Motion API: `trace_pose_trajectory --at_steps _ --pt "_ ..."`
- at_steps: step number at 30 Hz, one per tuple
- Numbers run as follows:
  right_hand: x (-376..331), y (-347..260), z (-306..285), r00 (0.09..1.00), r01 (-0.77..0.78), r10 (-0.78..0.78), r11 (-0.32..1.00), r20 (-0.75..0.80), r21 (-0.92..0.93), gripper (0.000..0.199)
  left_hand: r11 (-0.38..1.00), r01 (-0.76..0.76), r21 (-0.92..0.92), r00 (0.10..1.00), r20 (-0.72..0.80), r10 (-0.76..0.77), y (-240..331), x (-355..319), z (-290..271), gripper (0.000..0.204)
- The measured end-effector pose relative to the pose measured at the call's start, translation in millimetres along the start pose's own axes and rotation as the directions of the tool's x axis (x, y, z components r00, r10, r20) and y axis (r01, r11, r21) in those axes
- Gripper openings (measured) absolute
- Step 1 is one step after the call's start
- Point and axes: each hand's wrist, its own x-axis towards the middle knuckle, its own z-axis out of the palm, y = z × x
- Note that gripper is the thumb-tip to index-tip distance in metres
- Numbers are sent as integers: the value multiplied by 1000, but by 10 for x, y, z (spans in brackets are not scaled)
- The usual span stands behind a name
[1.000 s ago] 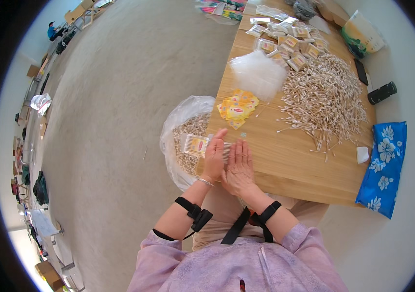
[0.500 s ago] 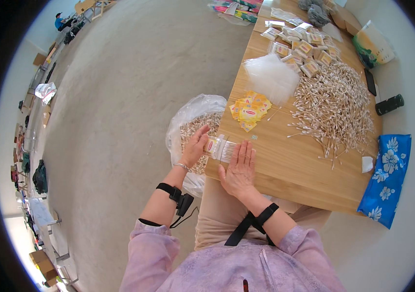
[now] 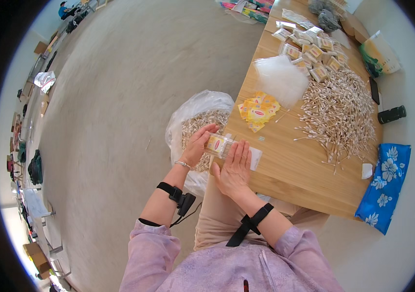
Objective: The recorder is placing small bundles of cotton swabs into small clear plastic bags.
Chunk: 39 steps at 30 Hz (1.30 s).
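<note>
My left hand (image 3: 196, 145) grips the end of a small clear packet (image 3: 218, 145) filled with cotton swabs, with a yellow label on it. My right hand (image 3: 234, 167) lies flat, fingers spread, pressing on the packet's clear flap (image 3: 255, 158) at the near corner of the wooden table (image 3: 290, 170). A big loose heap of cotton swabs (image 3: 338, 114) lies further right on the table. Below the table's left edge stands a clear plastic bag (image 3: 195, 109) holding filled packets.
Yellow labels (image 3: 258, 111) and a stack of clear bags (image 3: 280, 80) lie mid-table, filled packets (image 3: 309, 48) at the far end. A black cylinder (image 3: 391, 114) and a blue flowered cloth (image 3: 385, 187) sit at the right edge. Grey carpet (image 3: 110, 121) spreads to the left.
The packet has moved from beside the bag onto the table corner. My right hand has gone from upright beside the left to flat on the packet's flap.
</note>
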Motion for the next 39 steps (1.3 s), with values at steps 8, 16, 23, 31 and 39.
trace_pose_trajectory --at_steps 8,16,23,31,39 --pt "69 -102 85 999 -20 22 998 -27 57 91 993 -36 111 999 -27 39 55 -16 51 36" --pt "251 117 -41 948 16 213 709 -236 705 65 992 -86 94 994 -60 92 39 7 -26 43" --pt "371 -45 66 953 94 199 522 -228 848 64 989 -95 110 995 19 93 28 -16 14 51" --pt "485 -239 203 943 144 196 486 -268 862 67 991 -89 100 995 48 85 0 -13 11 56" --pt "476 -209 201 931 102 267 470 -251 877 54 995 -74 61 996 54 71 -23 -2 -25 57"
